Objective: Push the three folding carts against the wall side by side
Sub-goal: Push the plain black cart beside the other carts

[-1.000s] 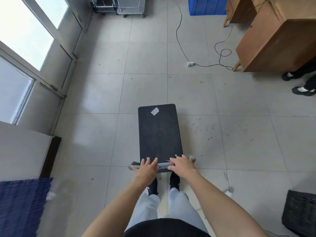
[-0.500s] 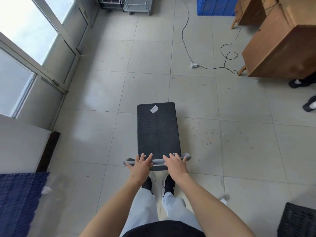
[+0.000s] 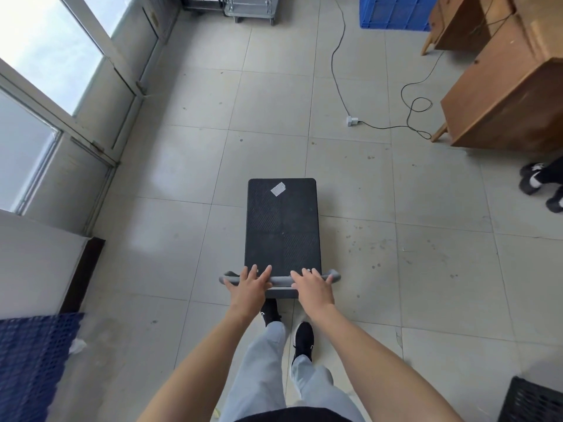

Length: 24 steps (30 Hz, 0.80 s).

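Note:
A folding cart with a black ribbed deck (image 3: pixel 282 226) and a white sticker near its far end stands on the tiled floor straight ahead of me. Its grey handle bar (image 3: pixel 278 280) runs across the near end. My left hand (image 3: pixel 248 284) rests on the bar's left half and my right hand (image 3: pixel 313 286) on its right half, fingers laid over it. Two more grey carts (image 3: pixel 253 7) stand at the far wall, top of view, partly cut off.
Windows and a door frame (image 3: pixel 100 95) line the left side. A black cable with a white plug (image 3: pixel 352 120) lies on the floor ahead right. Wooden desks (image 3: pixel 502 95) and another person's shoes (image 3: pixel 536 181) are right. Blue crates (image 3: pixel 393 10) far, blue pallet (image 3: pixel 30 367) near left.
I have walked forward with the cart; the far carts, cable and desk have come nearer. Both hands stay on the handle bar.

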Each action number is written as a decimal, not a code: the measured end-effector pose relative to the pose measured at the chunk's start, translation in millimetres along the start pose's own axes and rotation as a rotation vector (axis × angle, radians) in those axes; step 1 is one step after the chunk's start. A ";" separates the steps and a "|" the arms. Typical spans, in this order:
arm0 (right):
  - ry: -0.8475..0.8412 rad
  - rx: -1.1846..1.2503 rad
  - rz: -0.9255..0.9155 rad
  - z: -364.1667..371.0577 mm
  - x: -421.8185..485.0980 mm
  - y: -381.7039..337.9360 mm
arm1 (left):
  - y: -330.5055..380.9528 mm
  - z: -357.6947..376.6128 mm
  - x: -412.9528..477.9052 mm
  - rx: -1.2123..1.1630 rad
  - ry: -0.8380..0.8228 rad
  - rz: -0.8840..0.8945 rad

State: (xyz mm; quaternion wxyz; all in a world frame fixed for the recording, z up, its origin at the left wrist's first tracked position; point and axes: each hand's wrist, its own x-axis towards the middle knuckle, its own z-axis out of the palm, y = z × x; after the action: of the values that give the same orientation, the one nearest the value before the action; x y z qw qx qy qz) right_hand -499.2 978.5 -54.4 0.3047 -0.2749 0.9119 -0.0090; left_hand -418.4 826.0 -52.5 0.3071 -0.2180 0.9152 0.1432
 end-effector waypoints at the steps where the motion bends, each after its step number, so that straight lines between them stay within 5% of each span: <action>1: -0.006 0.001 0.010 -3.5 7.4 -3.4 | -3.6 -6.4 7.1 0.002 -0.005 0.008; 24: 0.017 0.065 0.102 -113.0 182.6 -23.2 | -26.6 -151.3 179.8 -0.012 -0.062 0.076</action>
State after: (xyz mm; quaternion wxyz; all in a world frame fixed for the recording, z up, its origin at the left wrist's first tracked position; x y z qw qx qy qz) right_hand -672.1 849.1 -58.8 0.3055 -0.2183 0.9265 -0.0253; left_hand -609.8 687.1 -51.7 0.3283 -0.1803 0.9120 0.1671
